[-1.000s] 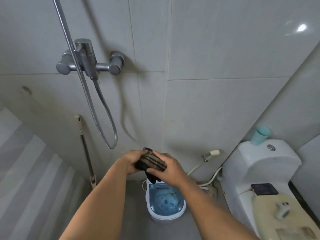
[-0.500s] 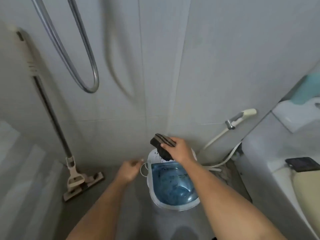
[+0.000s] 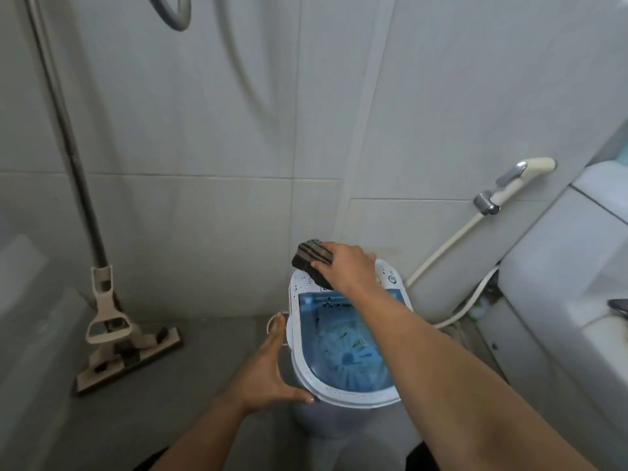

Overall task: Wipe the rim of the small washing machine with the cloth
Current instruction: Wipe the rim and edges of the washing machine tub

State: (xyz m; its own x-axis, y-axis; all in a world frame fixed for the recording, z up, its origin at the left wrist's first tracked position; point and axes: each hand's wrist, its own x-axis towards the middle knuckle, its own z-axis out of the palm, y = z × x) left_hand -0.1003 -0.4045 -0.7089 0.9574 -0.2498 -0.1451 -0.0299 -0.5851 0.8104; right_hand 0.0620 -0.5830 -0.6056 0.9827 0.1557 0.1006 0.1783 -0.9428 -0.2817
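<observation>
Nearest: left hand (image 3: 272, 372) spread, palm toward the machine's left flank, thumb tip touching the near-left edge of the white rim (image 3: 307, 375), fingers reaching up the side. Nothing pinched; judged a bracing hold. Worth keeping firm throughout, as a light tub on a wet floor likely slides under a push.

Centre: small washing machine (image 3: 343, 348) standing on the grey floor (image 3: 210, 379), lid off or out of sight, blue tub interior (image 3: 350, 355) exposed with dark flecks inside. Rim oval, white, dark specks visible on the far-left section.

Beyond: right hand (image 3: 345, 270) clamped on the cloth (image 3: 311, 260), thumb beneath, fingers over the top. Cloth dark, striped, folded into a thick pad, held at the far rim near the control panel (image 3: 390, 278). Contact with the rim not confirmable; cloth appears at or just above it.

Judgement: first stroke about to begin. Recommended: pad laid flat on the rim, steady downward pressure, one continuous pass around the oval starting at the speckled far-left section, cloth refolded to a clean face when soiled. Care near the panel button.

Farthest: mop (image 3: 112, 321) leaning against the tiled wall (image 3: 204, 130) at left, spray hose (image 3: 509, 185) at right, toilet (image 3: 560, 283) beside it. All well apart from the work.
</observation>
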